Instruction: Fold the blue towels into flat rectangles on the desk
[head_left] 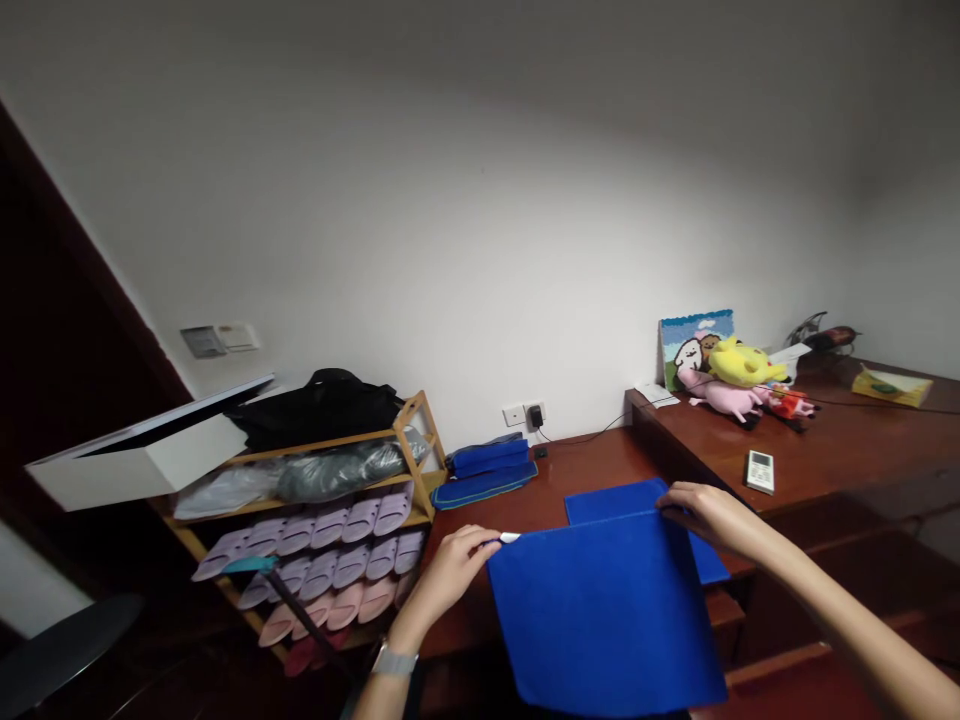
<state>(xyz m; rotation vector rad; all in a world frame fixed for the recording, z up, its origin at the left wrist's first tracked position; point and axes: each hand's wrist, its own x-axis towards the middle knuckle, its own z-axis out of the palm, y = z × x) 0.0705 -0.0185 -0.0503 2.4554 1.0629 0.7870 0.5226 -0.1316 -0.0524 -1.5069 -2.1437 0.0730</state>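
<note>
A stiff blue fabric panel hangs in front of me, held by its top edge. My left hand, with a watch on its wrist, pinches the top left corner, where a small white tab sticks out. At the top right corner my right hand is closed on the same panel. Behind it, a second flat blue piece lies on the reddish-brown desk and is partly covered. Folded blue fabric pieces rest on the desk near the wall.
On the left stands a wooden rack with rows of slippers, a black bag and an open white box. Plush toys and a white remote lie on the raised right surface. A black plug sits in the wall socket.
</note>
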